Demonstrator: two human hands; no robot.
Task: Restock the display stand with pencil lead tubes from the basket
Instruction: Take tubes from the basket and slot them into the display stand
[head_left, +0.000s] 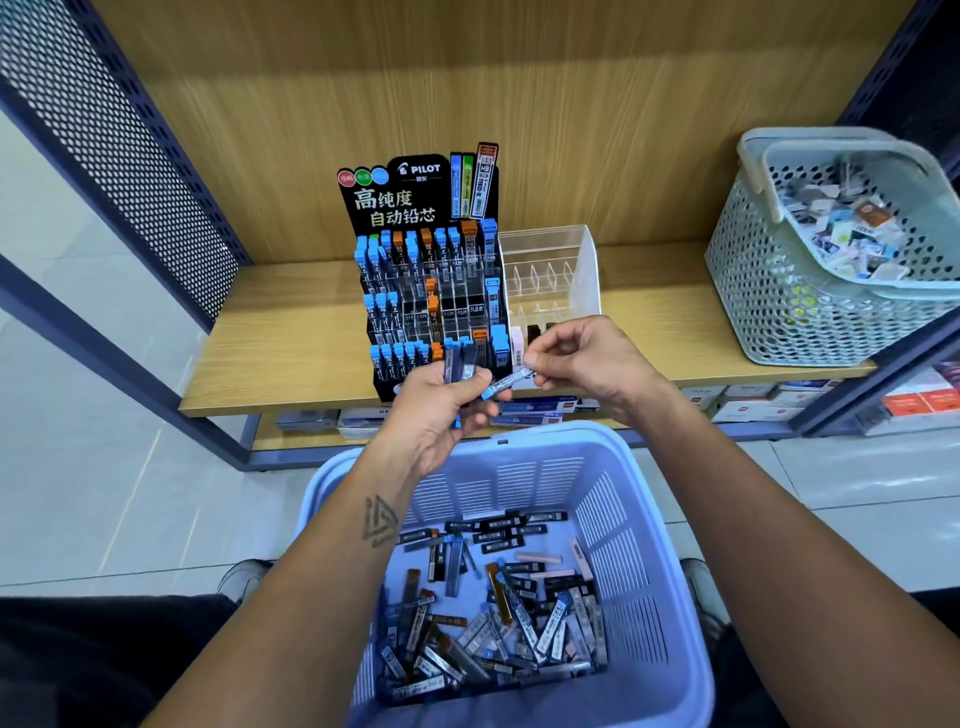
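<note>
The right hand has its grip closed in a pinch, thumb and first fingers on one end of a single blue lead tube; the other fingers are curled under. The tube lies nearly level and its far end reaches to the left hand, touching or just beside the fingers there, I cannot tell which. The left hand's grip is curled round a small bunch of tubes, dark and blue ones, standing up out of the fist. Both hands hang above the far rim of the lilac basket, which sits low in front of the person, between the knees. In its bottom lies a loose heap of lead tubes, black, grey, orange and a few pink, in all directions. Just behind the hands, on the wooden shelf, stands the black display stand w/ a Pilot header card and 3 stepped rows: blue and orange tubes stand upright in many slots, esp. on the left side, and several middle slots hold nothing. Touching its right side is a clear acrylic organiser. Well apart, at the right end of the shelf, is a pale green basket w/ mixed small packets. A lower shelf under it carries boxes.
</note>
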